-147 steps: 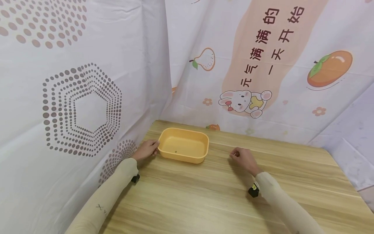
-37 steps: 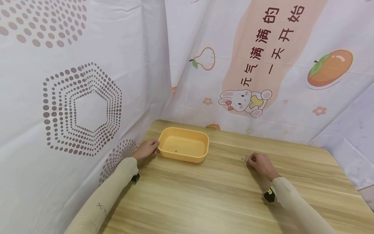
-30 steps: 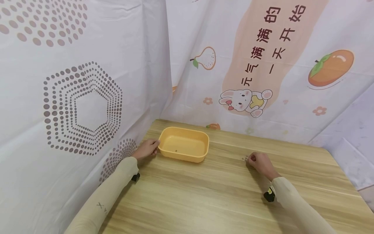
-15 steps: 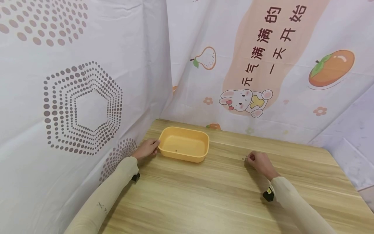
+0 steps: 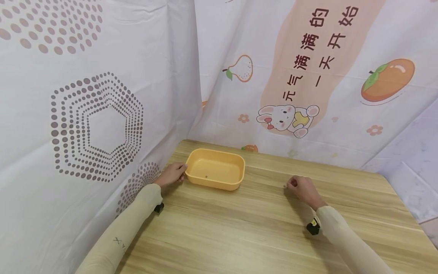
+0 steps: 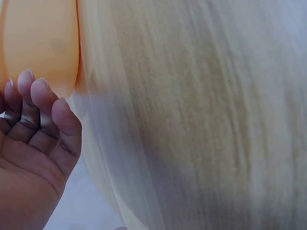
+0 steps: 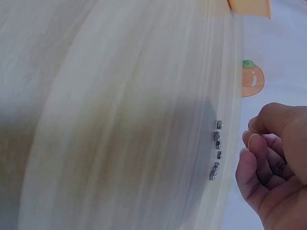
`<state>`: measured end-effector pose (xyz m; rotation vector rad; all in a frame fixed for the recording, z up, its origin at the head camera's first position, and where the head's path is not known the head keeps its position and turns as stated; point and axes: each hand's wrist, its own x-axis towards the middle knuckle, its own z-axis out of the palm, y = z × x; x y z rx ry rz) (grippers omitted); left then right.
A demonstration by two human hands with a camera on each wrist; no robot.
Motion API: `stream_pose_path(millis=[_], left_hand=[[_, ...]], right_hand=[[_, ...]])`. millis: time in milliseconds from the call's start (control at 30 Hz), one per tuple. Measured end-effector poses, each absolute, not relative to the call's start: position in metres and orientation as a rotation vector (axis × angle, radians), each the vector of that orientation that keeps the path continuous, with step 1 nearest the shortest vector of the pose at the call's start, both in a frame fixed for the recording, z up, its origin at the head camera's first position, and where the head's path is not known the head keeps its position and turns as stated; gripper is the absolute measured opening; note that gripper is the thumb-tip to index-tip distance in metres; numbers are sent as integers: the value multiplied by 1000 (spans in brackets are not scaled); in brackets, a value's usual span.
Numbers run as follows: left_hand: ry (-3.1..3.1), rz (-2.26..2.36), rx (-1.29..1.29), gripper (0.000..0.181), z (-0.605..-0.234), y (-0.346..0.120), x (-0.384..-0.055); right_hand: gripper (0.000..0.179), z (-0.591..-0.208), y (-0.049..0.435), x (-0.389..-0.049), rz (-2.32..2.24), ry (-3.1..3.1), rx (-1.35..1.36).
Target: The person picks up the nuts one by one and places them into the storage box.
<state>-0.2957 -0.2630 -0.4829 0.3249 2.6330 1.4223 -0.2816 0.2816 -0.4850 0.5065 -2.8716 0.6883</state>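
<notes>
A yellow-orange plastic tray (image 5: pixel 213 185) stands on the table, with one small dark nut (image 5: pixel 206 176) lying on its floor. My left hand (image 5: pixel 172 175) pinches the tray's left end; in the left wrist view its curled fingers (image 6: pixel 62 117) lie against the tray's wall (image 6: pixel 41 33). To the right, my right hand (image 5: pixel 303 188) is held low over the table, thumb and forefinger together. A grey sliver of what looks like a nut (image 7: pixel 249 127) shows between those fingertips, mostly hidden. Several small metal nuts (image 7: pixel 218 144) lie in a short row beside them, largely covered in the head view.
The wood-grain table (image 5: pixel 219 228) extends toward me and to the right. A white patterned curtain (image 5: pixel 102 114) hangs close along the left side, by my left arm. Another printed curtain (image 5: pixel 236 114) hangs behind the table's back edge.
Since the oldest frame my right hand has moved right to the nuts; in the last second it has shifted slightly up and left, covering most of them. The left hand and tray stay put.
</notes>
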Motion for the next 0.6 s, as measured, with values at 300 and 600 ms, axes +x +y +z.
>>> stream_pose_path(millis=[300, 600], left_hand=[[2634, 1418, 307, 35, -482, -262, -295], [2642, 1418, 311, 35, -482, -263, -296]], right_hand=[[12, -482, 274, -283, 681, -2858, 511], [11, -476, 267, -285, 707, -2845, 530]])
